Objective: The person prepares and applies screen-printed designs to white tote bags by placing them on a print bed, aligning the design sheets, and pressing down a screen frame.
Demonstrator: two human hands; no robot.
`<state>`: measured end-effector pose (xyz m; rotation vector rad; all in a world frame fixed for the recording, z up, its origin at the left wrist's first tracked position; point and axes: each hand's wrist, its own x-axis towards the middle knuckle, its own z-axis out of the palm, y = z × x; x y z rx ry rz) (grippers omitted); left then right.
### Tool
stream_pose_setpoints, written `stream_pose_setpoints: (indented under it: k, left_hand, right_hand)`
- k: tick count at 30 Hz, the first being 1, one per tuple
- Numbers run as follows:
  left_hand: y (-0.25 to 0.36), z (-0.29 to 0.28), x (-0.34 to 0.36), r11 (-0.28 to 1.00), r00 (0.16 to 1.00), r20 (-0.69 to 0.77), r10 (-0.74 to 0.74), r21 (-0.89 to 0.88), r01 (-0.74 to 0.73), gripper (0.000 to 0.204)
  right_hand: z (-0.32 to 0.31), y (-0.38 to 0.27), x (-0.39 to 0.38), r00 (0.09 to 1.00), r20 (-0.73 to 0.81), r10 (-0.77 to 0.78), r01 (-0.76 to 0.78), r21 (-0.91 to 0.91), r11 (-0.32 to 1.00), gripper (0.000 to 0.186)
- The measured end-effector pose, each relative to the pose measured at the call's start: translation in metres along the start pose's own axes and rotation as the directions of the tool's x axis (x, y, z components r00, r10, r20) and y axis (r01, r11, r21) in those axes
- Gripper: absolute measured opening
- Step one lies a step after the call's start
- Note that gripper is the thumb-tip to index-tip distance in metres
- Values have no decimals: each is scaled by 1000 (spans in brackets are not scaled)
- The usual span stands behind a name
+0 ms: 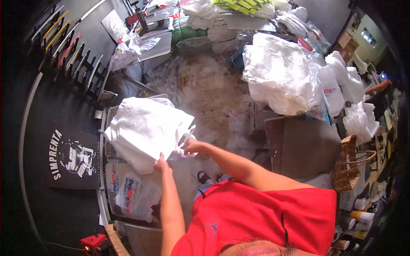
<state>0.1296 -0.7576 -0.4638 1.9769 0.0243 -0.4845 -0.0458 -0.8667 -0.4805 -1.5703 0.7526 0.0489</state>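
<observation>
A pile of white bags (143, 128), soft and cloth-like with loop handles at its right end, lies on the table to my left. My left hand (162, 164) grips the near edge of the top bag, thumb uppermost. By the handles, my right hand (192, 146) is closed on the same white bag; its fingertips are partly hidden by folds. Printed clear plastic sheets (133, 194) lie just nearer than the pile.
A large stack of white bags (279, 72) stands on another table at the right. A wicker basket (347, 164) and paper cups (362, 216) are at the right edge, near another person's arm (379, 87). Racks (66, 45) line the left wall. A red device (93, 243) sits lower left.
</observation>
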Motion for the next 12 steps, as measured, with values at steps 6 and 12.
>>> stream_pose_setpoints:
  k: [6, 12]
  left_hand:
    - [-14, -96, -34, 959, 970, 215, 117, -278, -54, 19]
    - [-43, -153, -102, 960, 920, 308, 243, -210, -184, 22]
  right_hand:
    - [-61, 40, -113, 982, 166, -87, -41, 640, 768, 32]
    - [-29, 122, -92, 931, -243, 273, -81, 592, 802, 53]
